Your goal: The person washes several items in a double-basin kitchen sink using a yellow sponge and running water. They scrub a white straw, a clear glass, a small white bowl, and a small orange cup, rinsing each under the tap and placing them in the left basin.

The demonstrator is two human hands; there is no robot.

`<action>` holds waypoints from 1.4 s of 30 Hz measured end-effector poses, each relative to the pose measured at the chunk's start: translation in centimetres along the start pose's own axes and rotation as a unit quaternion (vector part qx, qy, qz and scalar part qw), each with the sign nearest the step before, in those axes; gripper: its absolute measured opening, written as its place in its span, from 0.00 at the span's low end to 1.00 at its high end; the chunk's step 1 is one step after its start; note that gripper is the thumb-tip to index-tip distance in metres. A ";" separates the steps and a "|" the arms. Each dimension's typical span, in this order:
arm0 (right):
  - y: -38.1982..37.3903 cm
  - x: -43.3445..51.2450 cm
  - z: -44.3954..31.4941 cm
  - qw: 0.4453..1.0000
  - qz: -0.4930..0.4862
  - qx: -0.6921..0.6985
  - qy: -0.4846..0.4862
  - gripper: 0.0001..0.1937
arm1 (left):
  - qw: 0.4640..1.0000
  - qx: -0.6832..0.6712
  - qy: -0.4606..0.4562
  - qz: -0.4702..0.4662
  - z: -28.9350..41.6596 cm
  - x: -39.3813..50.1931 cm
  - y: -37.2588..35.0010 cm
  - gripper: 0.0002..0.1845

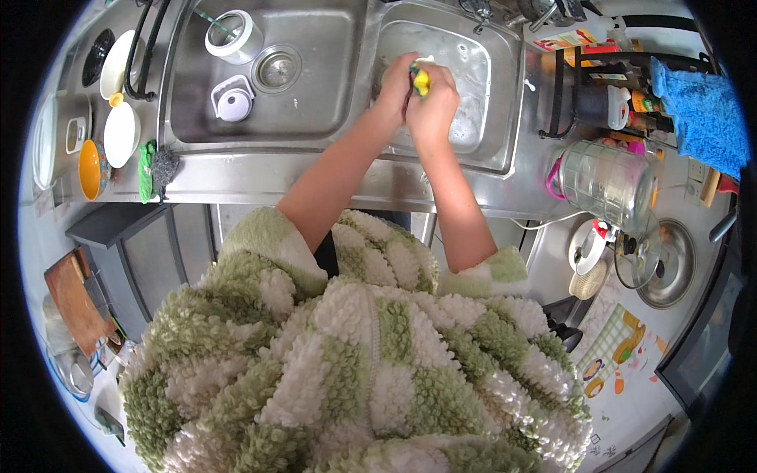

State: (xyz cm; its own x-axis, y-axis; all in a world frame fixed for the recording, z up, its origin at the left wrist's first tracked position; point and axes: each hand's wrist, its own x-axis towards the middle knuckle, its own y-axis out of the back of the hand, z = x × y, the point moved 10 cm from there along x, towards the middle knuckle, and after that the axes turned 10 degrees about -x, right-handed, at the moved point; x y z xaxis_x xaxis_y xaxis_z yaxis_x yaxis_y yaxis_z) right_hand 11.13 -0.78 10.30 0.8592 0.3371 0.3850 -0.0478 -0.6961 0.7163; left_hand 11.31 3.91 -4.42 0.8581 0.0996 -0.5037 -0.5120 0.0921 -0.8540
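Note:
Over the right sink basin (502, 112), my two hands are pressed close together. My right hand (436, 100) is closed around a yellow and green sponge (421, 83), which bulges out between its fingers. Against the sponge from the other side lies my left hand (395, 86), with its fingers curled; whether it grips something of its own is hidden. A small whitish edge shows just beyond the fingertips, too covered to name. Soapy water or foam spreads over the floor of this basin.
In the left basin (319, 77) stand a white cup (248, 44) with a straw-like stick and a lilac-white lid (233, 104). A faucet (482, 18) juts over the right basin. Bowls (122, 135) and a steel scrubber (165, 165) sit left; a glass jar (609, 177) lies right.

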 end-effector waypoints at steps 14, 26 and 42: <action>0.6 0.5 1.8 0.982 -0.075 -0.127 0.121 0.13 | 0.993 0.104 -0.046 -0.027 1.8 -1.6 -1.1 0.11; -1.5 -0.7 -0.2 0.986 -0.134 -0.051 0.086 0.15 | 0.998 0.038 0.015 0.047 0.1 -0.1 1.1 0.11; 0.3 1.6 1.2 0.983 -0.066 -0.171 -0.025 0.10 | 0.990 0.061 -0.123 0.025 2.0 -1.0 -1.0 0.13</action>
State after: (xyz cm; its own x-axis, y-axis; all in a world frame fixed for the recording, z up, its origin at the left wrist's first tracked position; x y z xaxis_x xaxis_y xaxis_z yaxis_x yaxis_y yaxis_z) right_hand 13.04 -1.20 10.44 0.8933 0.3716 0.2529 -0.0959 -0.3920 0.9149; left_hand 10.91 5.73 -2.84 0.8033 0.3442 -0.4860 -0.5680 0.1974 -0.7990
